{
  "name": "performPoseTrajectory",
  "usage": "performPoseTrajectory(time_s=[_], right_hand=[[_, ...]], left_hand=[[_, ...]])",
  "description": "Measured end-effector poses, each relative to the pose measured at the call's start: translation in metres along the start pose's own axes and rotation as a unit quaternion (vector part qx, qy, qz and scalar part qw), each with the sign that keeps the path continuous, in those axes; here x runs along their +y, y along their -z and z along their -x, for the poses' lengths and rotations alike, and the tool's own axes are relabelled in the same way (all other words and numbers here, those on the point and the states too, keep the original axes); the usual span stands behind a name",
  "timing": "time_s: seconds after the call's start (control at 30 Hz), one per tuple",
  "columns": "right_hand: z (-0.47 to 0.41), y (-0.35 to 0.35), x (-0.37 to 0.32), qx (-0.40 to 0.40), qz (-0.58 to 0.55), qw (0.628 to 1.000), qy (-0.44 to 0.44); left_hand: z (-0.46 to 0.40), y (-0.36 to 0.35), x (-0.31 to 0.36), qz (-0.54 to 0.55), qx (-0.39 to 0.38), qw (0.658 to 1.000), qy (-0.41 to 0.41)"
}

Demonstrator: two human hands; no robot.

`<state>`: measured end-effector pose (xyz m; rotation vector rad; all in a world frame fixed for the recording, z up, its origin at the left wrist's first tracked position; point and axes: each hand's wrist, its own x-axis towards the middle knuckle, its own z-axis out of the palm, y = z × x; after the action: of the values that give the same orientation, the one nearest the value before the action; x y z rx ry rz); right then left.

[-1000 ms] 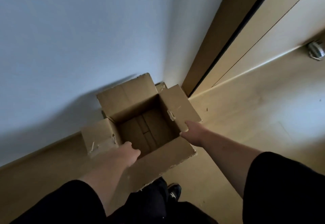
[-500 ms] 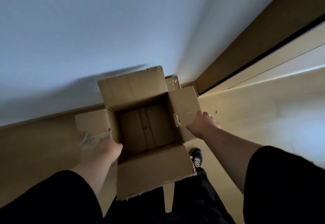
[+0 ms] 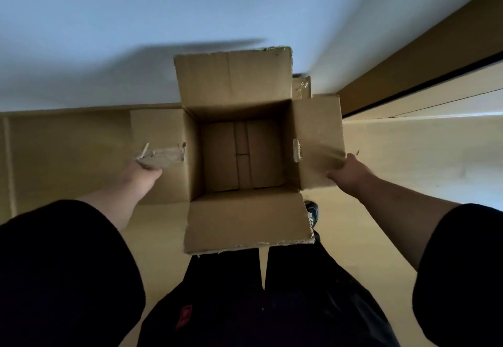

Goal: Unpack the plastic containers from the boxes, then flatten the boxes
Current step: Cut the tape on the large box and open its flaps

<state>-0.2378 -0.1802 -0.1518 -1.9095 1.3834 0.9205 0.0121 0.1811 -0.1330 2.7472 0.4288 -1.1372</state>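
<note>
One cardboard box [image 3: 239, 156] in view, sitting open-topped between two hands over a light wood floor [image 3: 408, 161]. Pale blue-white wall [image 3: 136, 20] straight ahead, brown baseboard strip [image 3: 68, 140] along its foot, brown door frame [image 3: 424, 58] at upper right. Count: one box, four flaps all folded out, two hands, one shoe [image 3: 311, 212] visible past the near flap. Box interior holds nothing; only the taped bottom seam shows. A narrow cardboard edge [image 3: 301, 86] sticks up behind the far-right corner; cannot tell what it is. Left hand [image 3: 141, 178] is at the outer edge of the left flap, under its torn, crumpled lip; fingers are hidden by the cardboard, so the grip can't be confirmed. Right hand [image 3: 347, 171] pinches the outer edge of the right flap, thumb on top, fingers curled below. Hands are well apart, box body centred between them, near flap hanging toward the person's dark trousers [image 3: 258, 306].
</note>
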Motion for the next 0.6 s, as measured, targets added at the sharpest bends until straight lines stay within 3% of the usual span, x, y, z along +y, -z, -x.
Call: performPoseTrajectory(time_s=[0.3, 0.6], right_hand=[[0.030, 0.009, -0.034, 0.084, 0.013, 0.995, -0.043], [0.047, 0.002, -0.045, 0.057, -0.031, 0.998, -0.014]], left_hand=[[0.001, 0.016, -0.020, 0.050, 0.014, 0.997, -0.061], [0.020, 0.001, -0.019, 0.052, -0.070, 0.991, -0.102]])
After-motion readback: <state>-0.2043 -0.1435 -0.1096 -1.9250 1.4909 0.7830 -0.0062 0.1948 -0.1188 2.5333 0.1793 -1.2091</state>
